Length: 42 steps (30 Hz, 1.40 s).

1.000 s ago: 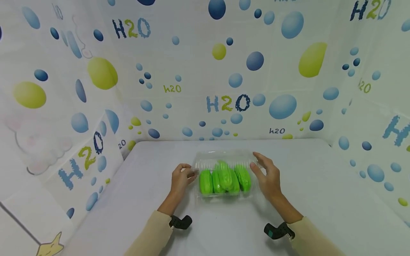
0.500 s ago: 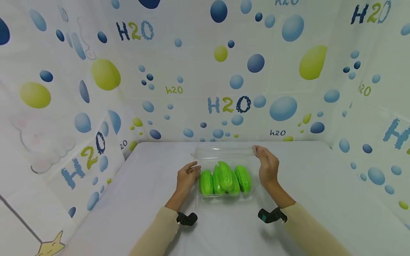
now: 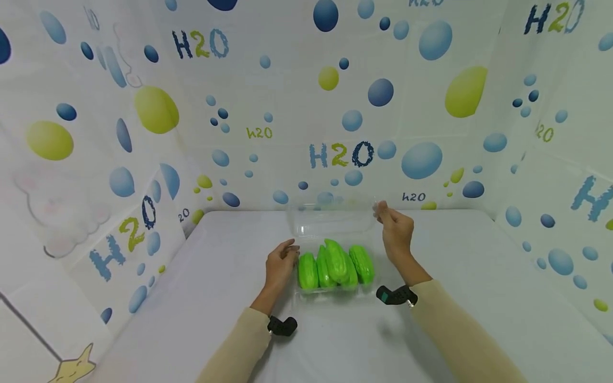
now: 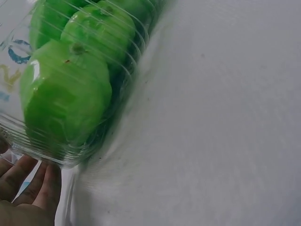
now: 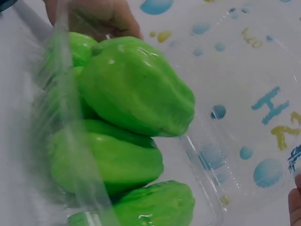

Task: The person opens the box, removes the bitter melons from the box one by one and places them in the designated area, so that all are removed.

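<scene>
A clear ribbed plastic container (image 3: 317, 292) sits on the white table, its hinged lid (image 3: 330, 221) raised at the back. Inside lie several bright green, lobed, elongated fruits or vegetables (image 3: 337, 261), one on top of the others; their exact kind is unclear. My left hand (image 3: 280, 267) holds the container's left end, its fingertips (image 4: 49, 176) against the wall and the thumb near the rim. With the right hand (image 3: 398, 231) I pinch the lid's right front corner up in the air. Only a bit of that hand's fingers (image 5: 295, 205) shows in the right wrist view.
The white-covered table (image 3: 230, 255) extends around the container on all sides. Behind it and to both sides hangs a white curtain (image 3: 287, 80) printed with blue and green dots and H2O lettering. A dark wrist camera (image 3: 282, 326) is strapped to each wrist.
The right hand has taken the lid's corner and lifted it up and back, so the lid now stands raised behind the produce. The left hand has shifted slightly right along the container's end.
</scene>
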Tool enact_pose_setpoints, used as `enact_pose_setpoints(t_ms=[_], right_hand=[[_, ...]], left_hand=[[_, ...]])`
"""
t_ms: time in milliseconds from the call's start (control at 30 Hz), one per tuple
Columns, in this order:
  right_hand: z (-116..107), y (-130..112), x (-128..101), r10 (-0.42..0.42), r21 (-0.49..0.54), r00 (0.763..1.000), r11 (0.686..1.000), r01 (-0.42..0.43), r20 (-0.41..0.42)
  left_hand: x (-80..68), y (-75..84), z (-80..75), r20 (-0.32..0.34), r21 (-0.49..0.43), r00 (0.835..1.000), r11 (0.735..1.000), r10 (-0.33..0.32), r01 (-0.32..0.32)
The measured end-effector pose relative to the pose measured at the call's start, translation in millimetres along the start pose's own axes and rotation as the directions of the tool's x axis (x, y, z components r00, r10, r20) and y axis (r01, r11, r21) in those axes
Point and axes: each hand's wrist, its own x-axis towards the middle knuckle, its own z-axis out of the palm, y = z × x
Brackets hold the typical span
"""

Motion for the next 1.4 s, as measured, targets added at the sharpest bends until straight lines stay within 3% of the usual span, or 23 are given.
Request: enact_pose_setpoints(t_ms=[100,267,467,633,833,1033,1200,1400], right_hand=[[1.2,1.7,7.9,0.049,-0.015,0.997,0.999,-0.048,0.051],[0.7,5.5,17.4,0.165,-0.168,0.973,0.976,-0.137,0.164],[-5.1,16.1,23.2,0.308,-0.284,0.894,0.934,-0.218,0.326],[-8.6,31.4,25.5,0.382,-0.278,0.829,0.917,-0.285,0.41],[-9.2,45.0,26.1,0.422,-0.248,0.779,0.906,-0.343,0.464],[-10.6,51.5,26.8,0.436,-0.218,0.747,0.899,-0.379,0.501],[-13.7,52.1,23.2,0.48,-0.231,0.72,0.876,-0.424,0.5],[-15.9,58.4,17.5,0.476,-0.31,0.735,0.878,-0.365,0.482]], left_hand=[[-0.9,-0.1,1.2,0.003,0.01,1.0,1.0,0.008,-0.008],[-3.7,2.6,3.0,0.002,-0.005,1.0,1.0,0.015,-0.015],[-1.6,2.6,6.2,-0.016,-0.016,1.0,1.0,0.016,-0.016],[0.5,3.5,8.6,-0.035,-0.022,0.999,1.0,0.017,-0.018],[0.6,5.8,9.5,-0.039,-0.016,0.999,1.0,0.009,-0.009],[1.8,6.3,10.2,-0.044,-0.035,0.999,0.999,0.028,-0.029],[1.6,5.0,10.0,-0.035,-0.061,0.999,0.998,0.032,-0.034],[1.0,4.9,8.6,-0.022,-0.072,0.999,0.997,0.032,-0.033]])
